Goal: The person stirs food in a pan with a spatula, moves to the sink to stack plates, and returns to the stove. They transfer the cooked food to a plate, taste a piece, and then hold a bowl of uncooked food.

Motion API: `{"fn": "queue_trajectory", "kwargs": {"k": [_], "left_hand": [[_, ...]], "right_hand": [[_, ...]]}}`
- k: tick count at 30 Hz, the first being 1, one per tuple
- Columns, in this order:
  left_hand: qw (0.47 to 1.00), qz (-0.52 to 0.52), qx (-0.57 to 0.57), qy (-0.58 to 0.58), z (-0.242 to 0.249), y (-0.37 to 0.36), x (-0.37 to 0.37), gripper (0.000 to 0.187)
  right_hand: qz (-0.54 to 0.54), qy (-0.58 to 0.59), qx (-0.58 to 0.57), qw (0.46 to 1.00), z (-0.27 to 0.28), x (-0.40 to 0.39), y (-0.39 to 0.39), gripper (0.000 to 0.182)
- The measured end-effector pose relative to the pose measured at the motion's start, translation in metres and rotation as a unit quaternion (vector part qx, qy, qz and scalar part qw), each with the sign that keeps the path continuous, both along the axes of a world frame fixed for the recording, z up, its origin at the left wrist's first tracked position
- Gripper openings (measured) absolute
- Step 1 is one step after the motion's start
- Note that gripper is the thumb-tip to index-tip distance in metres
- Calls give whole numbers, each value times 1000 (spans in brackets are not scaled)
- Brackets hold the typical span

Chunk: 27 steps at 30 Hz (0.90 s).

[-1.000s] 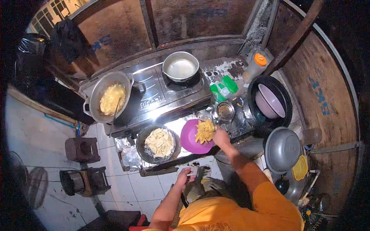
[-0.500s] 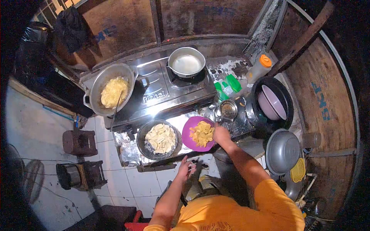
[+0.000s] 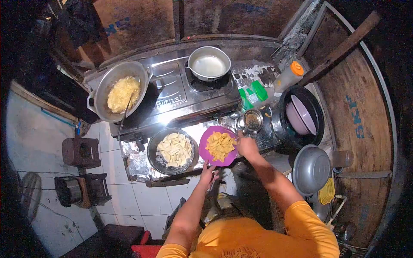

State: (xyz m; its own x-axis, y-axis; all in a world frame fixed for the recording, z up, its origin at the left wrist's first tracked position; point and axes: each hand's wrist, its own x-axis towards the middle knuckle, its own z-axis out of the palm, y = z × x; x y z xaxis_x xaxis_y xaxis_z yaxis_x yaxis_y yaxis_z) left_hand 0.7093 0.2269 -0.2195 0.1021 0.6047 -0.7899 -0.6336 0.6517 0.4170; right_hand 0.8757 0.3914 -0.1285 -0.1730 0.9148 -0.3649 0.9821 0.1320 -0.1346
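Note:
A purple plate (image 3: 204,148) heaped with yellow fried chips (image 3: 220,145) is over the front of the counter. My right hand (image 3: 248,147) is closed on its right rim. At the lower edge of the plate, my left hand (image 3: 209,174) has its fingertips on the rim; its other fingers partly hide beneath. Just left of the plate stands a dark round basin (image 3: 151,160) filled with pale, floury raw pieces (image 3: 174,148). Beyond them, a wok (image 3: 104,84) on the stove holds golden food frying in oil (image 3: 123,94), with a long-handled utensil (image 3: 123,122) leaning in it.
A pot of cloudy liquid (image 3: 209,64) sits on the right burner of the steel stove (image 3: 167,88). Nearby are a small metal bowl (image 3: 252,120), green packets (image 3: 259,91), an orange-capped bottle (image 3: 289,77), a black tub with pink bowls (image 3: 320,122) and a large grey basin (image 3: 312,170).
My left hand has risen to the plate's lower rim, where it was apart and open before. My right hand stays on the plate. The whole view has shifted slightly.

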Motion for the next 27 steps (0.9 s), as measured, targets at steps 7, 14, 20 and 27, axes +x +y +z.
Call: {"fn": "queue_trajectory", "kwargs": {"k": [7,14,20,27], "left_hand": [[1000,2,13,-26,3,2,-2,67],[1000,3,8,-26,8,3,-3,66],[999,-1,6,-34,11,4,-4,65],[1000,-3,10,2,11,5,-5,62]], "right_hand": [[13,27,1,1000,23,-6,-4,51],[48,10,25,998,33,-1,-2,53],[85,-28,67,994,42,6,-7,52],[106,10,155,982,44,7,-17,59]]}}
